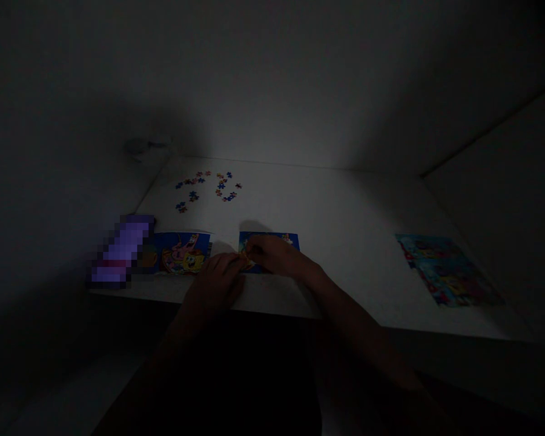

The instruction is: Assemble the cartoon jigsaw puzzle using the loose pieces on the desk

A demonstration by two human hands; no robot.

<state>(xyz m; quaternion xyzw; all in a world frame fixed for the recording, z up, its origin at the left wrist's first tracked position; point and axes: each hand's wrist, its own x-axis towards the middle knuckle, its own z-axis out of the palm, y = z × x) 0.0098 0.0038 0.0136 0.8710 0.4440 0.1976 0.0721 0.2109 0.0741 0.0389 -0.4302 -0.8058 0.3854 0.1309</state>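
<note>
A blue puzzle picture (290, 238) lies near the front middle of the white table, partly covered by my right hand (270, 254). The fingers of my right hand are bent together over its left part; whatever they pinch is too dark to make out. My left hand (218, 278) rests at the picture's lower left corner, fingertips close to my right hand, its fingers partly in shadow. Left of it lies a second colourful picture (184, 251) with pink and yellow cartoon figures. Loose puzzle pieces (221, 186) are scattered towards the back left.
A blurred, lit purple rectangular object (122, 251) lies at the table's left edge. At the right lies a colourful cartoon sheet or bag (447, 269). Walls enclose the white table (345, 242) at the back and sides. The scene is very dark.
</note>
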